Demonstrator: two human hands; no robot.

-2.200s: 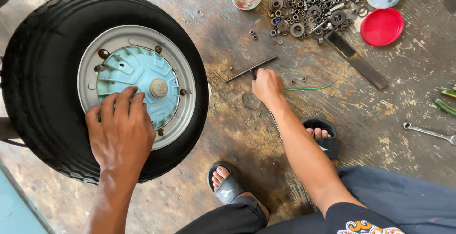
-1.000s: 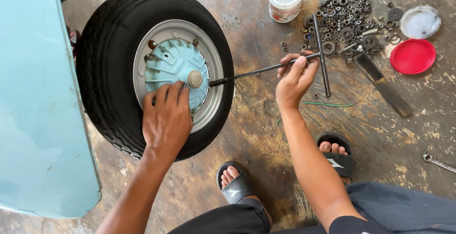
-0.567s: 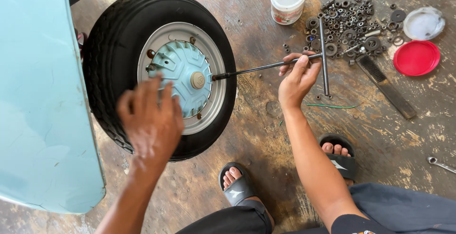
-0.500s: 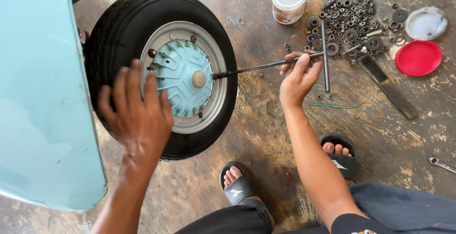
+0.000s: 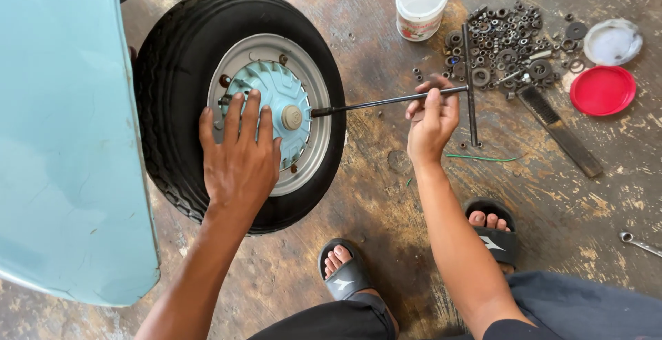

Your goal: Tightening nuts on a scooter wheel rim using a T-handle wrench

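A small black tyre (image 5: 181,92) on a silver rim with a pale blue finned hub (image 5: 284,98) stands beside a light blue body panel (image 5: 62,140). My left hand (image 5: 238,157) lies flat on the rim and hub, fingers spread, holding nothing. My right hand (image 5: 431,119) grips the shaft of a dark T-handle socket wrench (image 5: 386,101). The wrench's socket end sits on a nut at the rim's right side, and its cross handle (image 5: 470,85) points up and down near the pile of hardware.
A heap of nuts, washers and bearings (image 5: 507,43) lies on the stained concrete floor. Close by are a white plastic tub (image 5: 422,3), a red lid (image 5: 603,90), a clear lid (image 5: 612,42), a flat file (image 5: 558,130), a green wire (image 5: 483,158) and a spanner (image 5: 638,243). My sandalled feet (image 5: 345,271) are below.
My right hand picked the T-handle wrench up from the floor and set its socket on the rim. My left hand lifted off the wheel, then came back flat on the hub.
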